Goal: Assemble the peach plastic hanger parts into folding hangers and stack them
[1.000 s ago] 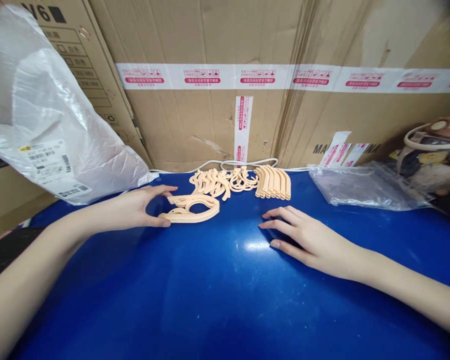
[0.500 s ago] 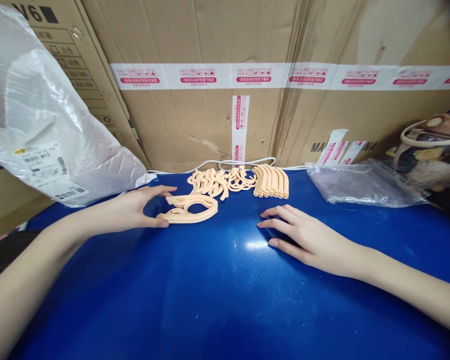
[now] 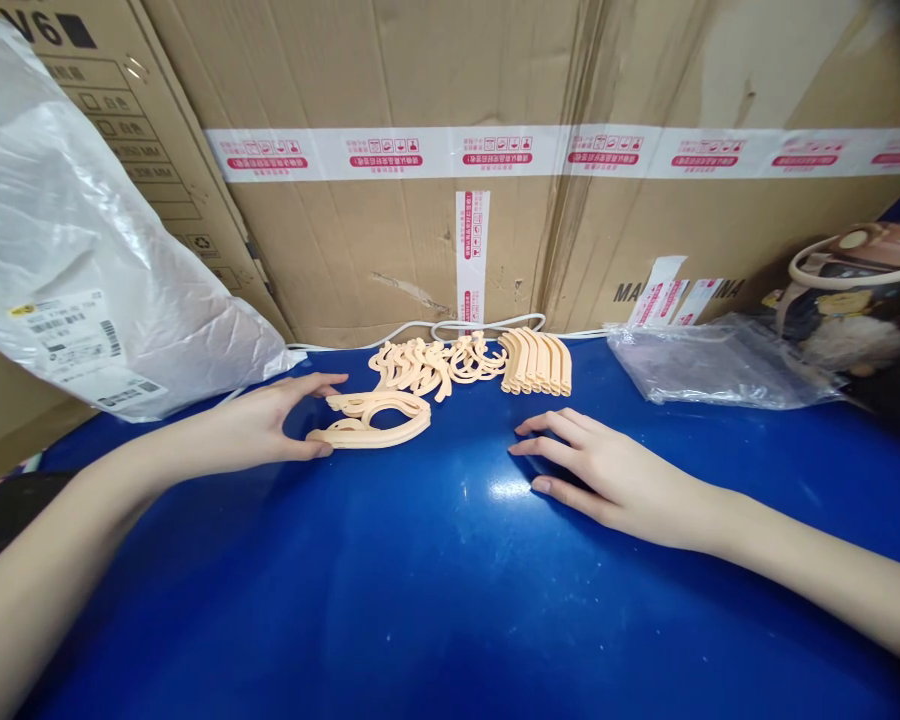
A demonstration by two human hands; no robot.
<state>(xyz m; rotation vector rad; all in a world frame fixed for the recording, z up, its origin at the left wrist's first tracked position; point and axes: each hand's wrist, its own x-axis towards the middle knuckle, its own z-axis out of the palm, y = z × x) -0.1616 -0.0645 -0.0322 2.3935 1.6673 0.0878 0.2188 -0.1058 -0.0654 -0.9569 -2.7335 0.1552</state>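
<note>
A small stack of beige plastic folding hangers [image 3: 390,435], folded into a loop, lies on the blue tabletop [image 3: 420,590]. My left hand [image 3: 274,415] spans its left end, thumb on the near edge and fingertips at the far edge. My right hand [image 3: 589,465] lies palm down on the table to the right, fingers spread and nothing held. Behind the stack are loose beige curved pieces [image 3: 412,368] and beige hook-shaped pieces [image 3: 476,360]. Several curved beige arms [image 3: 536,362] sit side by side in a row to their right.
Tall cardboard boxes [image 3: 390,240] with printed tape stand along the back. A white plastic mailer bag [image 3: 120,260] leans at left. A clear plastic bag [image 3: 720,370] and a dark bag with a handle [image 3: 855,300] are at right. A white cable [image 3: 412,325] runs along the back edge.
The view has shifted slightly, so everything appears a little further left. Both hands and the beige pieces keep their places.
</note>
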